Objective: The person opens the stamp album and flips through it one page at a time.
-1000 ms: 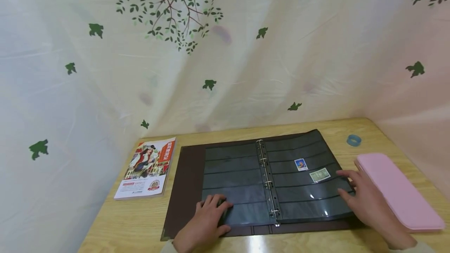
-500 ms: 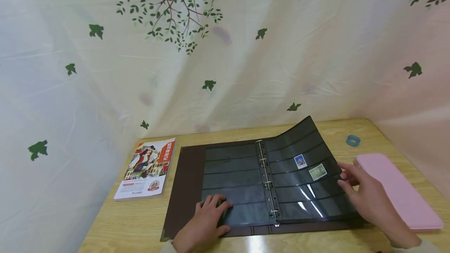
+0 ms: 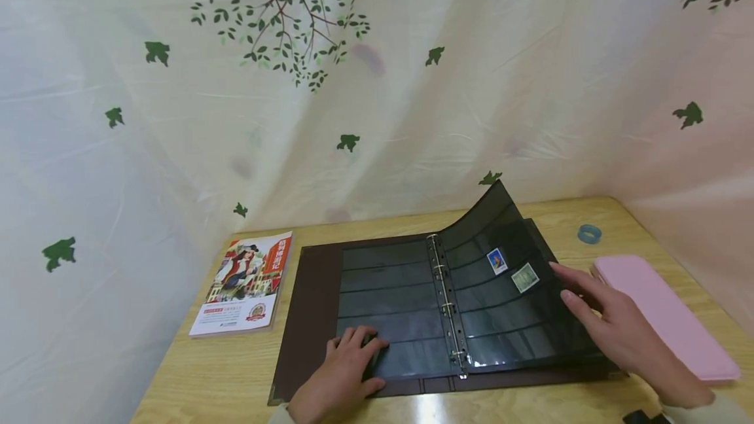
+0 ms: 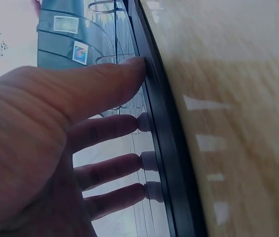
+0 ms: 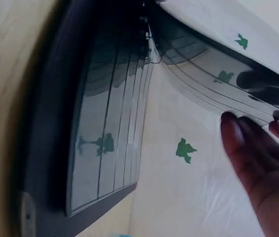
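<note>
A ring-bound stamp album with a dark brown cover (image 3: 312,306) lies spread on the table. My left hand (image 3: 344,371) rests on the lower part of its left black page (image 3: 391,293), fingertips touching the surface and thumb near the front edge, as the left wrist view also shows. At the right, my right hand (image 3: 615,326) pinches the outer edge of a black page (image 3: 501,319), which curves upward from the rings (image 3: 449,309). Strips on that page hold a blue stamp (image 3: 497,261) and a greenish stamp (image 3: 525,278). Beneath the raised page (image 5: 218,84), another page (image 5: 109,143) lies flat.
An illustrated book (image 3: 244,283) lies left of the album. To the right are a pink case (image 3: 665,319) and, farther back, a blue ring-shaped roll (image 3: 589,234). A patterned cloth (image 3: 383,116) hangs behind the wooden table (image 3: 188,371).
My right hand has taken hold of the right page's outer edge and raised it, moving slightly left. The page now bends upward with both stamps tilting along. My left hand has stayed put.
</note>
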Available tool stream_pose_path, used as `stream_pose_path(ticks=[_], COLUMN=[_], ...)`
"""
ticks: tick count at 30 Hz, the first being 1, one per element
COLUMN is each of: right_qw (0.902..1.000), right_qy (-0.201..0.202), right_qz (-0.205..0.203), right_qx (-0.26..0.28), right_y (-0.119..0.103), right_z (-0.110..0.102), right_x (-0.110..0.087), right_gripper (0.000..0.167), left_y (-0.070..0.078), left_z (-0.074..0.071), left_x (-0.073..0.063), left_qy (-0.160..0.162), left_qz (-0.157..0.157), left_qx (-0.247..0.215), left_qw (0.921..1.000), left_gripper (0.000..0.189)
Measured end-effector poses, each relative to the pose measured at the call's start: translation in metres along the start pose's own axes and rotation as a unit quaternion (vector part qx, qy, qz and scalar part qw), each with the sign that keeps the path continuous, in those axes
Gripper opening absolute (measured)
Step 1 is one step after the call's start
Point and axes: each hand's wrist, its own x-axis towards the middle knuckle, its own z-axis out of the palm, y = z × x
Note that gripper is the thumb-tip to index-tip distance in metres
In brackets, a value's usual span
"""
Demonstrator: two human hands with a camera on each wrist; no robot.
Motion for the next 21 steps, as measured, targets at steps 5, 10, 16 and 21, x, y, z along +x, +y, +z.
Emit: stream_pose_path(ticks=[5, 10, 16, 21], right_qw=[0.9992, 0.9955, 0.9796, 0.9621], right_qy=[-0.010, -0.034, -0.065, -0.081], right_qz=[-0.020, -0.062, -0.149, -0.200], right_qx=[0.035, 0.063, 0.118, 0.167], right_y=[-0.008, -0.015, -0.018, -0.019], right_z=[-0.001, -0.003, -0.006, 0.001], right_x=[0.004, 0.009, 0.019, 0.027], right_gripper=[0.050, 0.052, 0.055, 0.057], left_y=[0.000, 0.000, -0.001, 0.000], left_z=[0.000, 0.000, 0.001, -0.001], left_x=[0.000, -0.001, -0.001, -0.001], left_qy=[-0.001, 0.000, -0.003, -0.006], left_qz=[0.000, -0.001, -0.002, -0.002], left_qx=[-0.001, -0.005, -0.008, -0.003], left_qw=[1.0000, 1.0000, 1.0000, 1.0000], left_gripper=[0.051, 0.052, 0.051, 0.052])
